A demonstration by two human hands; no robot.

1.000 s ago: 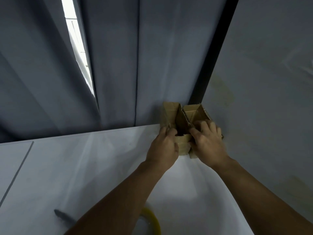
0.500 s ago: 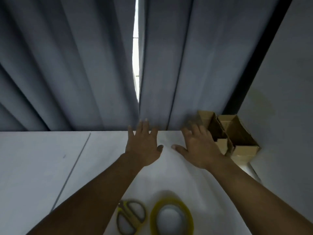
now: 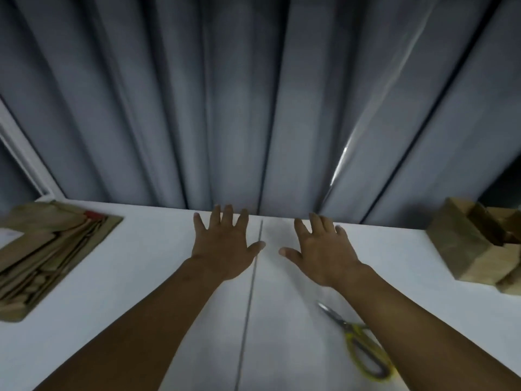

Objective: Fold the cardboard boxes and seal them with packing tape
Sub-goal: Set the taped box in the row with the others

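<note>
Left hand (image 3: 222,249) and right hand (image 3: 324,252) are spread flat and empty at the twelve o'clock edge of the counter (image 3: 141,292). Flat cardboard (image 3: 48,255) lies at nine o'clock, folded boxes (image 3: 462,249) at three. Swinging toward either, the right forearm may knock the scissors (image 3: 346,325) at five o'clock.

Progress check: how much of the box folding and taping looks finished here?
Done: folded boxes stand at the far right, tops seemingly open; any tape on them is too blurred to tell. In hand: nothing; left hand and right hand hover open. Left: the stack of flat cardboard on the left awaits folding. Scissors lie near the right forearm; no tape roll shows.
</note>
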